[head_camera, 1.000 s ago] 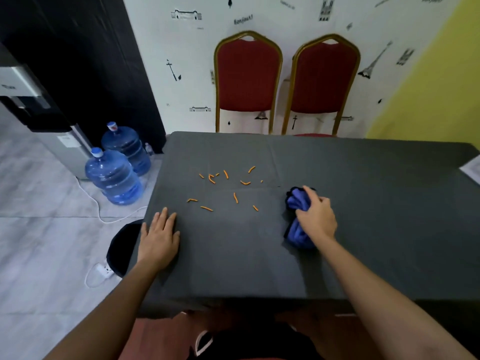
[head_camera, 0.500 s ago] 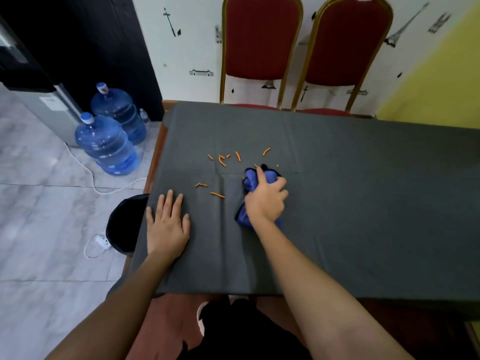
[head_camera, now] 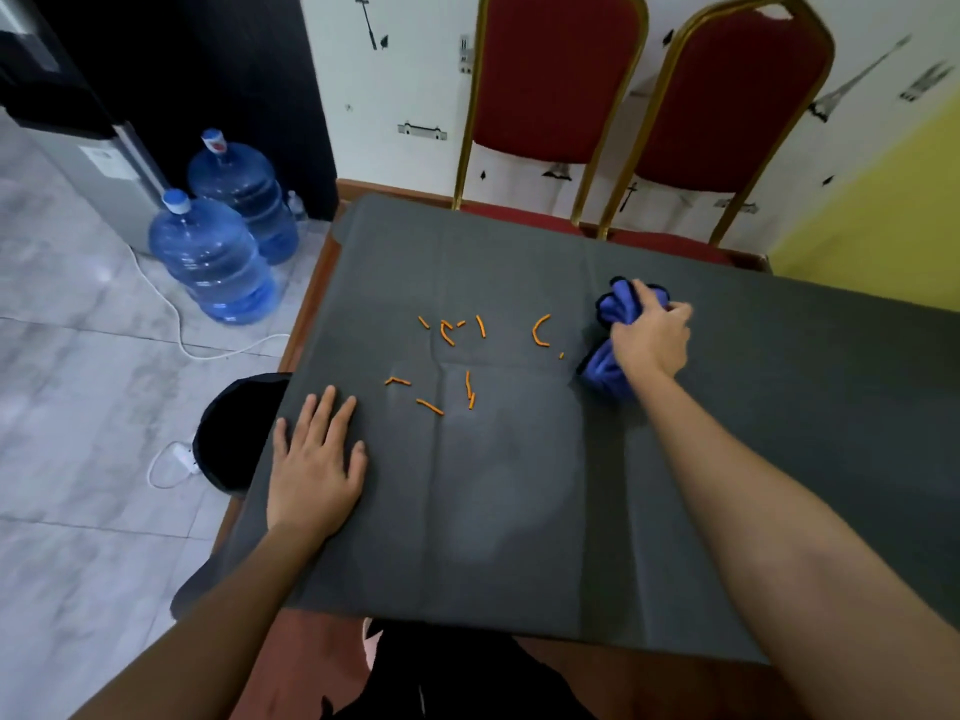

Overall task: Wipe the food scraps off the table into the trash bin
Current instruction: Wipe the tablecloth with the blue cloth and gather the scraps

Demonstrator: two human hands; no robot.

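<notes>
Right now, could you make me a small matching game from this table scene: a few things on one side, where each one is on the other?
Things:
1. blue cloth
2. orange scraps
3. black trash bin
4. water jugs

Places:
A. on the floor by the left table edge
B. bunched under the right hand
C. by the dark wall
D. scattered on the grey tablecloth

Pairs: 1-B, 2-D, 3-A, 4-C
</notes>
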